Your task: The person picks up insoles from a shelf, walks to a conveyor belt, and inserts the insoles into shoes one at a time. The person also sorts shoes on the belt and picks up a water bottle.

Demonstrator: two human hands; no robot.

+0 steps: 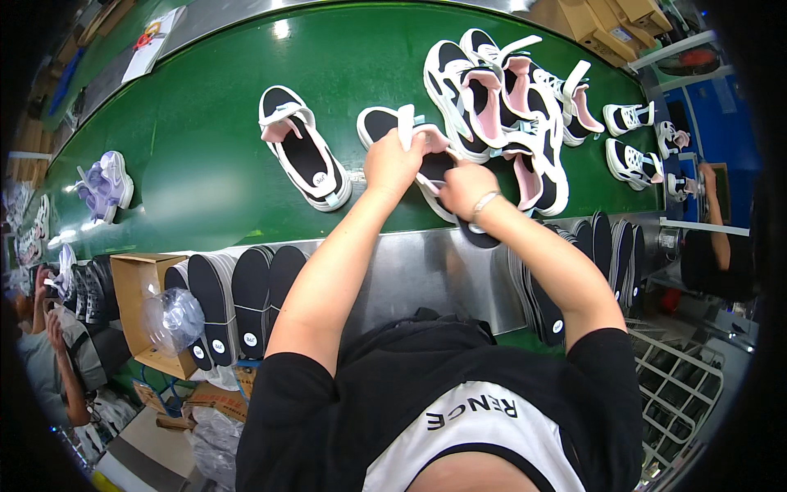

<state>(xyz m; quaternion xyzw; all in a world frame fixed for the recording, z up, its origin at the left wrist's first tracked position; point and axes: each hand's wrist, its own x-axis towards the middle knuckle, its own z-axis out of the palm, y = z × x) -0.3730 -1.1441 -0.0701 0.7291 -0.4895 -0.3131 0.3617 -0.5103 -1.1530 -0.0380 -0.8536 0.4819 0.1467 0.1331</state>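
A white and black sneaker (pixel 379 125) with pink lining lies under both my hands, its toe pointing away to the left. My left hand (pixel 393 162) is closed on the sneaker's upper beside its raised white strap. My right hand (pixel 470 187), with a bracelet at the wrist, is closed at the shoe's opening. A black insole (pixel 478 236) sticks out below that hand toward the table edge; its other end is hidden by the hand and shoe. To the left, a matching sneaker (pixel 305 156) stands apart, a dark insole with a round white sticker inside it.
Several similar sneakers (pixel 484 98) crowd the green table (pixel 205 156) to the right. Bundled black insoles (pixel 215 303) stand along the near edge, with more insoles (pixel 602 246) at right. A lilac pair (pixel 106 187) sits far left. Other people (pixel 61 361) work at both sides.
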